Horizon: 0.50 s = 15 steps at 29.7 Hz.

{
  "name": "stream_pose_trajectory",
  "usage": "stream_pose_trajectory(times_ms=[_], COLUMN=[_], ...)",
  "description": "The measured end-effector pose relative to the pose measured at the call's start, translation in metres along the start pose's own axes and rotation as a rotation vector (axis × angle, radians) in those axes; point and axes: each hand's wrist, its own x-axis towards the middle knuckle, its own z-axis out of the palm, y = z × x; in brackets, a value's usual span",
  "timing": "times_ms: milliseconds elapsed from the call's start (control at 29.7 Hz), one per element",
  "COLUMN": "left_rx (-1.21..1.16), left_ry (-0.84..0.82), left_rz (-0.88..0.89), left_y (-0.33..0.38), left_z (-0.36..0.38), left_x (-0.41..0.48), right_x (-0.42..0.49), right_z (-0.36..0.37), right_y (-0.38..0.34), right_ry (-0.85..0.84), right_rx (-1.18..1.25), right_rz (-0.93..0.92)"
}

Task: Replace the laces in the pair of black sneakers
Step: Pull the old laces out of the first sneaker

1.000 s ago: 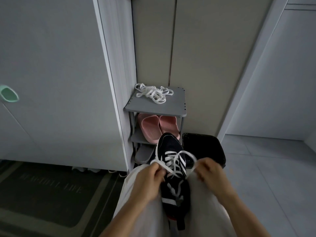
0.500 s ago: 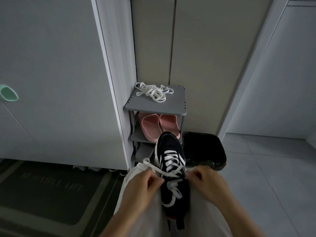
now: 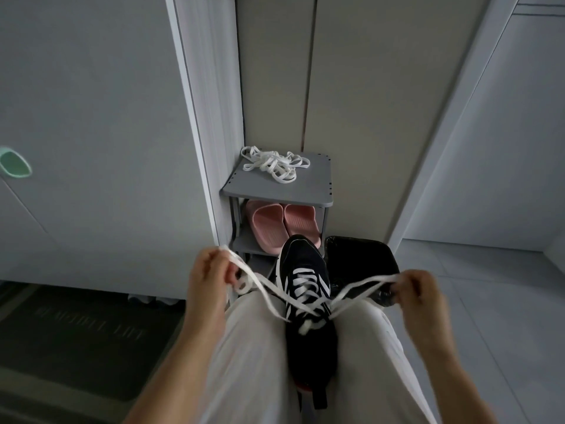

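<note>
Head view, looking down over the lap. The black sneaker (image 3: 308,304) with white side stripes lay wedged between the person's thighs, which were clothed in pale trousers (image 3: 253,362); its toe pointed away, toward the grey shoe rack (image 3: 318,192). A white lace (image 3: 258,283) was threaded through the upper eyelets and crossed over the tongue. Both hands were closed on this lace: the left hand (image 3: 211,276) pinched one looped end out to the left of the shoe, and the right hand (image 3: 419,292) pinched the other end out to the right, so that the strands ran taut from the tongue to each hand. A loose heap of white laces (image 3: 275,165) lay on the top shelf of the rack, well apart from the hands. Pink slippers (image 3: 284,224) occupied the shelf below. A black bin (image 3: 367,258) stood on the floor just beside the rack, and a dark mat (image 3: 76,332) lay at lower left.
</note>
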Motion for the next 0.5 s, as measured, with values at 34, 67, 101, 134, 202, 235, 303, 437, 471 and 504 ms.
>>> stream_pose_trajectory(times_ms=[34,67,101,134,202,235,303,437,471,504], left_rx=[-0.012,0.028,0.123,0.245,0.457,0.526,0.566,0.718,0.777,0.828], left_ry=[0.037,0.048,0.019,-0.046,-0.162,-0.192,-0.242,-0.427,-0.457,-0.477], left_rz=[0.019,0.049,0.076,0.099,0.104,0.118,0.226,0.522,0.554,0.581], left_y=[0.005,0.006,0.004,-0.002,-0.018,-0.028,-0.042,-0.057,-0.059,-0.06], left_z=[-0.005,-0.008,-0.009,-0.009,-0.002,0.0,0.003,0.008,0.01,0.012], left_x=[0.006,0.012,0.015,0.016,0.009,0.002,-0.016,-0.03,-0.029,-0.028], right_x=[0.008,0.014,0.018,0.018,0.013,0.01,0.001,-0.016,-0.02,-0.024], right_z=[-0.006,-0.01,-0.011,-0.01,-0.002,0.003,0.011,0.021,0.024,0.028], right_y=[0.0,-0.001,-0.001,-0.002,-0.003,-0.001,0.006,0.013,0.01,0.007], right_ry=[0.064,0.076,0.049,-0.003,-0.123,-0.154,-0.155,-0.185,-0.271,-0.386], right_rx=[0.063,0.107,0.121,0.124,0.083,0.032,-0.093,-0.198,-0.22,-0.255], right_rz=[0.034,0.051,0.051,0.047,0.034,0.023,-0.008,-0.132,-0.179,-0.225])
